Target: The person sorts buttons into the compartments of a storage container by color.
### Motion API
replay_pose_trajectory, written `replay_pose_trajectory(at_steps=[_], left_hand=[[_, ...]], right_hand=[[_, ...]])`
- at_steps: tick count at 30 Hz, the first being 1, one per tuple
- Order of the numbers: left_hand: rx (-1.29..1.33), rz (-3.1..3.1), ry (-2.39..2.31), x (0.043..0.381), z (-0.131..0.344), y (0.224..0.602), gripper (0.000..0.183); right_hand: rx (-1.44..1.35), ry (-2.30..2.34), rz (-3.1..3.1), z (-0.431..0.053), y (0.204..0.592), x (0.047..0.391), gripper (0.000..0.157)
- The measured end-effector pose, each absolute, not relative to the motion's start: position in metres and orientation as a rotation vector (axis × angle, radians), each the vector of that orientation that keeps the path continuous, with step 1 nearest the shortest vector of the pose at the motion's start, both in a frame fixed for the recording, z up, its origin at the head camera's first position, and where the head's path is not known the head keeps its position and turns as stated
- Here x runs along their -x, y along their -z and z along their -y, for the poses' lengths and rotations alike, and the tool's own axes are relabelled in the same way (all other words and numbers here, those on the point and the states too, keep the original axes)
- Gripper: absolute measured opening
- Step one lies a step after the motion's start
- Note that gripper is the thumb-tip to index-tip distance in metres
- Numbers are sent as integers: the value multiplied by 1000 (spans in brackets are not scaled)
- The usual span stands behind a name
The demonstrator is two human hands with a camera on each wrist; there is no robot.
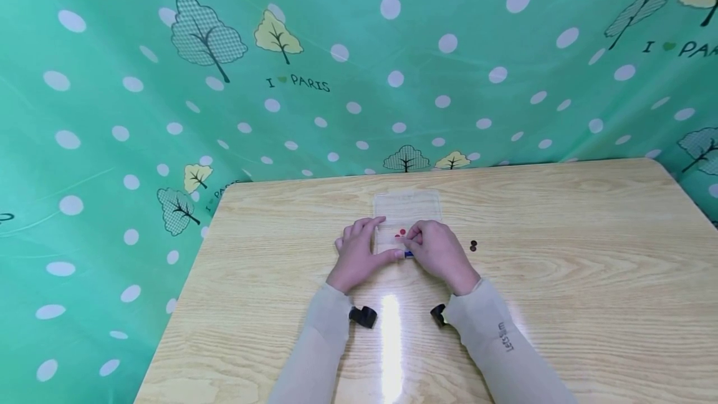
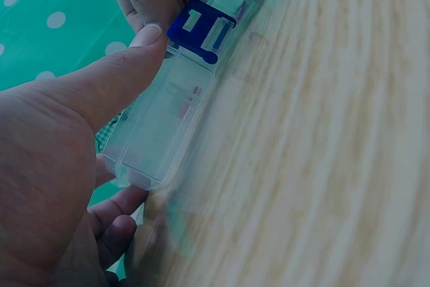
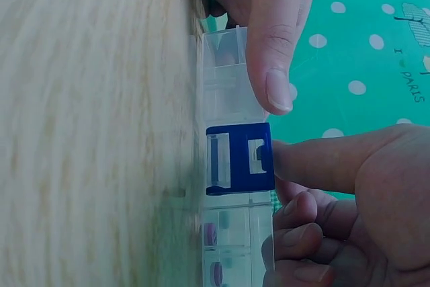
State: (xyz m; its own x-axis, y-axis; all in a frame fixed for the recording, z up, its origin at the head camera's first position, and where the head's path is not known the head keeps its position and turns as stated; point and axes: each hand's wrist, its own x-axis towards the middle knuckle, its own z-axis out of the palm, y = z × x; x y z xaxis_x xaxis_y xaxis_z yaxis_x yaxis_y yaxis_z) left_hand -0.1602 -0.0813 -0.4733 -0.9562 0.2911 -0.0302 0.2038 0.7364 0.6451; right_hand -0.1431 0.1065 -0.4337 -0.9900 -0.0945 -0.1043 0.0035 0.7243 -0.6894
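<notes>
A clear plastic compartment box [image 1: 387, 243] lies on the table, its transparent lid [image 1: 407, 204] folded back behind it. Small red discs [image 1: 402, 232] are in its compartments. A blue latch [image 3: 240, 159] is at the middle of the front side. My left hand [image 1: 360, 255] holds the box's left part, thumb [image 2: 138, 48] at the front by the latch and other fingers around the left end. My right hand [image 1: 439, 252] is over the right part, with bent fingers and the thumb [image 3: 272, 65] close together at the compartments. Anything between those fingertips is hidden.
Two small dark discs [image 1: 473, 245] lie on the wooden table [image 1: 561, 254], right of my right hand. A green curtain with white dots and trees [image 1: 359, 80] hangs behind the table. Black wrist mounts [image 1: 363, 317] show at both sleeves.
</notes>
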Motion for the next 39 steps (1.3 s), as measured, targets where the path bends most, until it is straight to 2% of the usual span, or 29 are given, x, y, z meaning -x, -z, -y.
replay_pose_trajectory(at_steps=[39], left_hand=[[-405,-2815,-1033,160,81,473,92]], right_hand=[[79,1157,-2764,-114,429,140,10]])
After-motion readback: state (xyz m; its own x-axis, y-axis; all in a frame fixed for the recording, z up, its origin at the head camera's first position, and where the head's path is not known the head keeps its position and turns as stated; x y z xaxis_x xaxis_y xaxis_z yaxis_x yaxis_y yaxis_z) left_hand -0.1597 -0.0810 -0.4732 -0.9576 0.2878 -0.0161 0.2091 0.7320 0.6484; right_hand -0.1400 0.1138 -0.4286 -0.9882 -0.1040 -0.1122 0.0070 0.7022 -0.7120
